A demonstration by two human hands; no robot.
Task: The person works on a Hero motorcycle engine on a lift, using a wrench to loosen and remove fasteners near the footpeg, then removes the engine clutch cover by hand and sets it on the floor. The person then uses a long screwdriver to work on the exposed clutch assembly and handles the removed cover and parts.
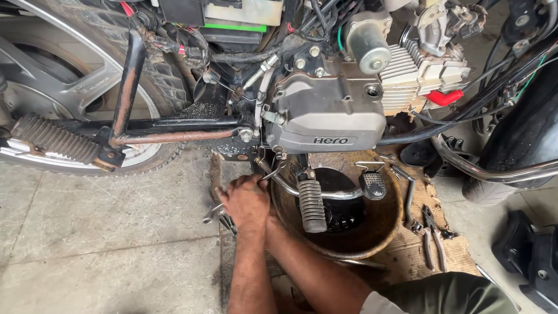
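The left hand [247,200] is closing around a spanner [273,173] under the engine [325,113], at the pan's [383,232] ten o'clock; the right hand is hidden behind it, probably steadying, grip unclear.

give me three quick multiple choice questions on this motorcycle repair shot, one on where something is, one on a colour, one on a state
1. Where do the pliers lie?
A. on the cardboard right of the oil drain pan
B. on top of the engine
C. in a hand

2. What colour is the cap on the right of the engine cover?
A. blue
B. red
C. yellow

3. How does the drain pan look?
A. clean and dry
B. turned upside down
C. dirty, with dark oil pooled in it

Answers:
1. A, they rest on the stained cardboard beside the pan's rim.
2. B, it stands out bright red by the cooling fins.
3. C, a dark pool lies inside, below the footrest. Only one hand shows clearly, at the frame beneath the engine; the other is hidden behind it.
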